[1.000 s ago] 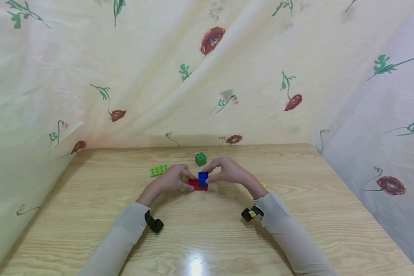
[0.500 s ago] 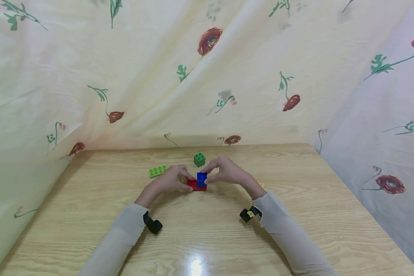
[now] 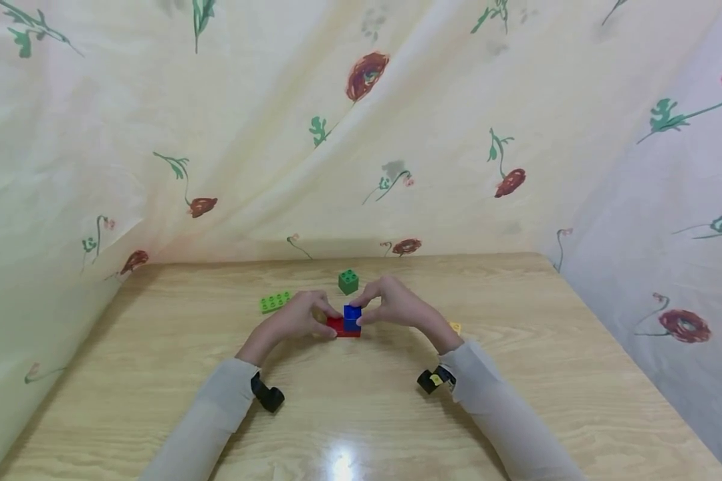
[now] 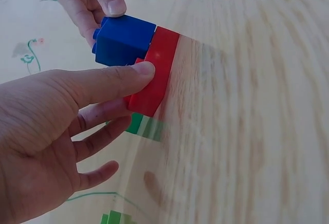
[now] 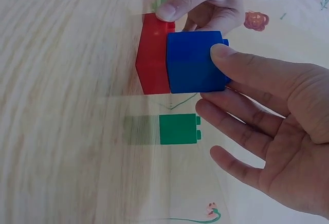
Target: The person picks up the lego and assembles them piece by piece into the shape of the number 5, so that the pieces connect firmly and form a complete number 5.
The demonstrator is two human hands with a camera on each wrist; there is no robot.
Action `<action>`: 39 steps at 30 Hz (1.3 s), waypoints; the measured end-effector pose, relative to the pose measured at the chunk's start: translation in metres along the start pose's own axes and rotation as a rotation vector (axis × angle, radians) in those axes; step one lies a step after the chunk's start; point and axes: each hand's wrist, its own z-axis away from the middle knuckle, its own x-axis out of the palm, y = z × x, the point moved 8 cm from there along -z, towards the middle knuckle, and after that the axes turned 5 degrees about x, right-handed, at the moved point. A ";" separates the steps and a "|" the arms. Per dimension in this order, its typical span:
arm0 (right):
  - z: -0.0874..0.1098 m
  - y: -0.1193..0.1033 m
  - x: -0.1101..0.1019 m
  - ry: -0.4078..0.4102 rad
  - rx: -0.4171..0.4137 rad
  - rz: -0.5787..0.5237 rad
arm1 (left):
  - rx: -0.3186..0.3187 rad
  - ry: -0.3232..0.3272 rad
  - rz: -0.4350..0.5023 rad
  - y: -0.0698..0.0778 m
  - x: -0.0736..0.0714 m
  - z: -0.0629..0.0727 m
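One blue cube-shaped plastic brick [image 5: 193, 62] with studs sits on the right end of one red oblong plastic brick [image 5: 153, 54], the two touching. The pair lies on the wood-grained worktop [image 3: 547, 334], about midway between its left and right edges and nearer the back edge.

Both hands are gripping. The left hand [image 3: 301, 314] pinches the red brick at its left end, thumb on the near face. The right hand [image 3: 397, 304] pinches the blue brick, its thumb on the near face (in the right wrist view the two lowest fingers are clear of the brick).

Three more plastic pieces lie about, one of each. One dark green cube-shaped brick with four studs [image 3: 348, 282] stands behind the pair, near the middle of the back edge. One flat lime-green studded brick [image 3: 275, 302] lies beyond the left hand, towards the back left corner. One yellow piece [image 3: 455, 327] shows beside the right wrist, towards the right edge (mostly hidden, so its shape is unclear).
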 end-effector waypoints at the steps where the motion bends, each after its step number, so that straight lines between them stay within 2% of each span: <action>1: 0.000 -0.001 -0.001 0.004 -0.004 0.006 | 0.006 0.005 0.000 0.001 -0.001 -0.001; 9: 0.001 0.005 0.000 0.016 -0.020 -0.005 | 0.003 0.008 0.030 0.001 0.000 0.001; 17: 0.005 0.010 0.008 0.002 0.019 -0.050 | -0.011 0.010 0.036 -0.006 0.008 0.007; 30: 0.000 0.008 0.002 0.018 0.046 -0.038 | 0.025 0.011 0.005 -0.003 0.000 0.003; 39: -0.001 0.014 0.003 0.006 0.054 -0.062 | 0.043 0.018 0.013 -0.005 0.002 0.002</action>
